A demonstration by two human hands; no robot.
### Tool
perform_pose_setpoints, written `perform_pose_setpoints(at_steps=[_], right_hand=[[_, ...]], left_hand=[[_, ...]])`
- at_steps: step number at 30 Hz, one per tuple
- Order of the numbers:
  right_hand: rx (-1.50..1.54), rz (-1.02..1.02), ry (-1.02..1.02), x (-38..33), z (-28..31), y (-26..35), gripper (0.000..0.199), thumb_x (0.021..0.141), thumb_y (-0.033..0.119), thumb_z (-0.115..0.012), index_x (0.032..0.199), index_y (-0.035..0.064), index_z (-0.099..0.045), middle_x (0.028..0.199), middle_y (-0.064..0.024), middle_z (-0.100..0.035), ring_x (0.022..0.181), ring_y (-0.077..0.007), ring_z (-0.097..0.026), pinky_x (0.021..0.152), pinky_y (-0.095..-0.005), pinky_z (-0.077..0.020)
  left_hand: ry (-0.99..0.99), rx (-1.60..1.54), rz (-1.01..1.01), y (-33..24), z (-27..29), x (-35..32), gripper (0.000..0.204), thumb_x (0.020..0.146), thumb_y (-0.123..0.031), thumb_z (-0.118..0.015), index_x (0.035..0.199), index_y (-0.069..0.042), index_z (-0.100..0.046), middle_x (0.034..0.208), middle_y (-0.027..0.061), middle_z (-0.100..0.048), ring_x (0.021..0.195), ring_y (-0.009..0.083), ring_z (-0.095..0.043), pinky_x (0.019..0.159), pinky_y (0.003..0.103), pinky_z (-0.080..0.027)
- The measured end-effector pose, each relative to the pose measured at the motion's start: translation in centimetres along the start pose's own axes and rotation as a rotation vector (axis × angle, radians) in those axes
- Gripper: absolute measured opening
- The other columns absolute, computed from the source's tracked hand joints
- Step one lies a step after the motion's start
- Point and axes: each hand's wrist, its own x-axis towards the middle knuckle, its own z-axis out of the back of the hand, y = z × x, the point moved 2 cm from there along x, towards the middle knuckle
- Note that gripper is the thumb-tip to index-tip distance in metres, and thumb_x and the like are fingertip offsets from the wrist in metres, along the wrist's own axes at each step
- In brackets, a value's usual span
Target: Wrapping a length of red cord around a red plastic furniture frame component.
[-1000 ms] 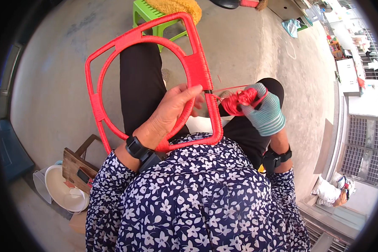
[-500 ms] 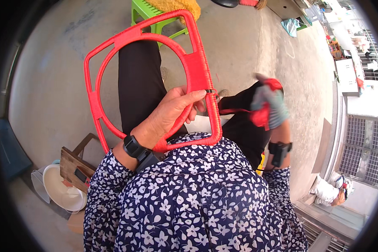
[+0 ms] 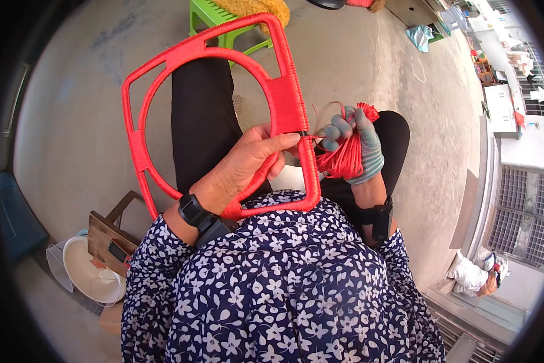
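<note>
A squarish frame with a ring inside it, wrapped in red cord, stands tilted over my lap. My bare left hand is closed on its right side, the thumb pressed next to a short dark unwrapped gap. My right hand, in a grey-green striped glove, grips a bundle of red cord just right of the frame. A thin strand runs from the bundle to the frame near my left thumb. The left fingertips are partly hidden behind the frame.
A green plastic stool with a yellow fluffy cloth stands ahead. At my left are a wooden board or seat and a white bucket. Shelves and goods line the right wall; a light-blue bag lies on the floor.
My right hand has moved left toward the frame with the cord bundle, from farther right where it was blurred. The left hand and the frame have barely moved.
</note>
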Motion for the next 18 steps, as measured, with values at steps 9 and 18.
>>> perform_pose_setpoints(at_steps=[9, 18], right_hand=[[-1.105, -0.09, -0.569, 0.5, 0.9, 3.2, 0.029, 0.088, 0.03, -0.062, 0.098, 0.003, -0.06, 0.074, -0.0081, -0.061, 0.056, -0.0163, -0.057, 0.049, -0.0294, -0.0472], [-2.296, 0.977, -0.253, -1.5, -7.8, 4.3, 0.041, 0.071, 0.014, -0.073, 0.111, 0.0116, -0.066, 0.084, -0.0094, -0.061, 0.067, -0.024, -0.06, 0.06, -0.033, -0.0489]], left_hand=[[-0.001, 0.022, 0.004, -0.1, 0.1, 0.1, 0.02, 0.093, -0.021, -0.061, 0.1, -0.003, -0.057, 0.072, 0.0015, -0.058, 0.041, 0.0069, -0.046, 0.039, 0.022, -0.037], [-0.05, -0.097, -0.086, 0.5, 1.1, 0.0, 0.028, 0.093, -0.031, -0.06, 0.101, -0.004, -0.059, 0.082, 0.0032, -0.062, 0.066, 0.0092, -0.059, 0.055, 0.022, -0.047]])
